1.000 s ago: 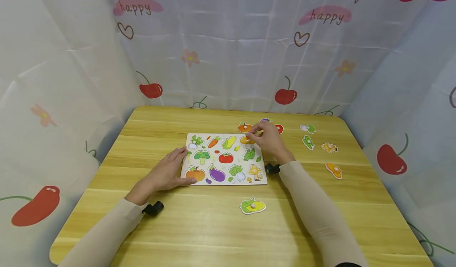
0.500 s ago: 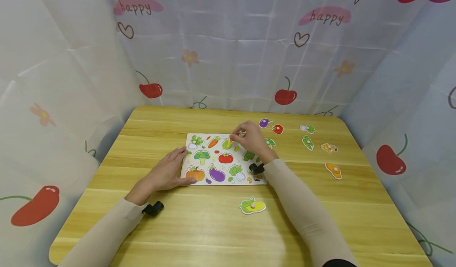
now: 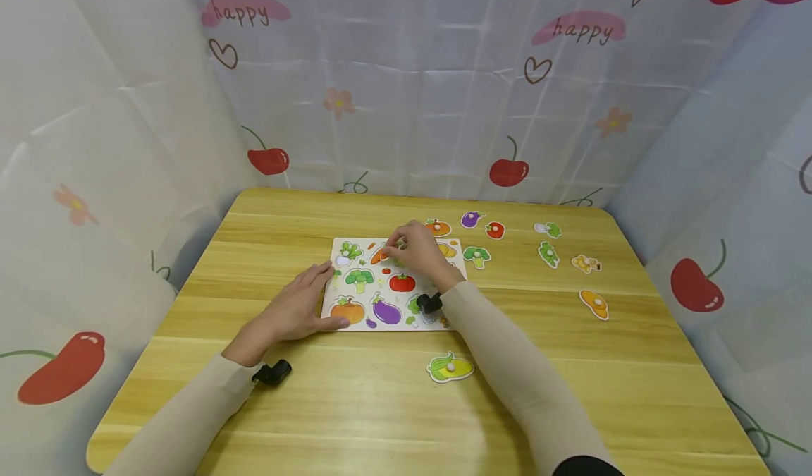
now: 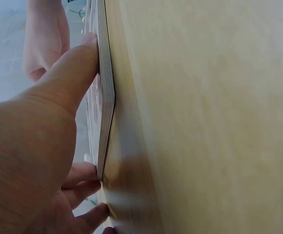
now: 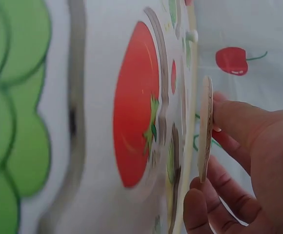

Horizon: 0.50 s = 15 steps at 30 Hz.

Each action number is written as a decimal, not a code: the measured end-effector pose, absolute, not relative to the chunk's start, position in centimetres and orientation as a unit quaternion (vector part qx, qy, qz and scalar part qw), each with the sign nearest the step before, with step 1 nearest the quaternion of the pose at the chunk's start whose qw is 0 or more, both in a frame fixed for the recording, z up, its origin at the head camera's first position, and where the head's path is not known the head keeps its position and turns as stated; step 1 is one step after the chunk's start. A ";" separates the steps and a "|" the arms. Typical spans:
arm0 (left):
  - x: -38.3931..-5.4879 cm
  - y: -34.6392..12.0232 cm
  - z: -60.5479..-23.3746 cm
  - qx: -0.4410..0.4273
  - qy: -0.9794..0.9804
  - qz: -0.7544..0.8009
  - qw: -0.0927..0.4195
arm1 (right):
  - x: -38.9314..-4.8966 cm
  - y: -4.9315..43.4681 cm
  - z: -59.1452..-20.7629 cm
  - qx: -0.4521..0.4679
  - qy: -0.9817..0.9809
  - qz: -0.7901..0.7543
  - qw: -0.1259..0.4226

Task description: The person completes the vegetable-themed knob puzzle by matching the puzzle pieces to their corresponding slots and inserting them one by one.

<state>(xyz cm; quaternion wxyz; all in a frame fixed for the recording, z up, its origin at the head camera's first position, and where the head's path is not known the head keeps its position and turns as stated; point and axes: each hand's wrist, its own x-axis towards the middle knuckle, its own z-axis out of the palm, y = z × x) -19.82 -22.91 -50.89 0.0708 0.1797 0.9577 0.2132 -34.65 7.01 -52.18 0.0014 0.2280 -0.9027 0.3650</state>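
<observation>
On the wooden table (image 3: 355, 405) lies a flat puzzle board (image 3: 364, 319), printed with vegetables, its long side running left to right in front of the person. Loose pieces are scattered on the bare wood: a corn piece (image 3: 450, 367) nearer the person, and a broccoli piece (image 3: 476, 254), an eggplant piece (image 3: 471, 218) and others off to the right.

At the board's left edge rests the left hand (image 3: 292, 312), fingers straight and relaxed, holding nothing; the left wrist view shows its thumb (image 4: 73, 78) pressed against the thin edge of the board (image 4: 105, 97).

Over the far middle of the board sits the right hand (image 3: 415, 250), by far the nearer of the two to the piece. Its fingers and thumb pinch a thin wooden puzzle piece (image 5: 205, 131), which the right wrist view shows edge-on, face parallel to the board (image 5: 97, 68) and just apart from it, not yet seated. Directly beneath it lie the top-row hollows, beside the printed tomato (image 5: 134, 102); from the head view the carrot hollow (image 3: 378, 255) peeks out at the fingertips. Which vegetable the piece shows cannot be told, since the hand hides its face.
</observation>
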 end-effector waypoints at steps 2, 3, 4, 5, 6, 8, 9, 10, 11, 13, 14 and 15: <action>-19.9 -22.9 -50.8 0.181 0.958 0.213 0.070 | -33.2 6.0 -50.6 0.211 -0.908 0.361 -0.013; -19.9 -22.9 -50.8 0.181 0.958 0.213 0.070 | -33.2 5.7 -50.6 0.209 -0.910 0.358 -0.014; -19.9 -22.9 -50.8 0.180 0.958 0.213 0.070 | -33.1 5.5 -50.5 0.205 -0.911 0.357 -0.014; -19.9 -23.0 -50.7 0.180 0.958 0.212 0.070 | -33.0 5.2 -50.5 0.201 -0.913 0.355 -0.013; -19.9 -23.0 -50.7 0.179 0.958 0.213 0.071 | -32.9 5.0 -50.5 0.198 -0.914 0.355 -0.014; -19.9 -23.0 -50.7 0.177 0.958 0.215 0.072 | -32.9 4.7 -50.5 0.193 -0.915 0.353 -0.011; -19.8 -23.0 -50.7 0.177 0.958 0.216 0.071 | -32.8 4.5 -50.5 0.190 -0.916 0.354 -0.011; -19.8 -23.0 -50.7 0.176 0.958 0.217 0.071 | -32.7 4.4 -50.5 0.188 -0.915 0.356 -0.012; -19.8 -23.0 -50.7 0.176 0.957 0.218 0.070 | -32.7 4.4 -50.4 0.187 -0.916 0.355 -0.013; -19.7 -23.0 -50.7 0.175 0.957 0.220 0.070 | -32.6 4.3 -50.4 0.187 -0.917 0.351 -0.019; -19.7 -22.9 -50.8 0.175 0.957 0.220 0.071 | -32.5 4.3 -50.4 0.187 -0.918 0.350 -0.022; -19.7 -22.9 -50.8 0.176 0.957 0.221 0.071 | -32.5 4.3 -50.3 0.188 -0.918 0.348 -0.026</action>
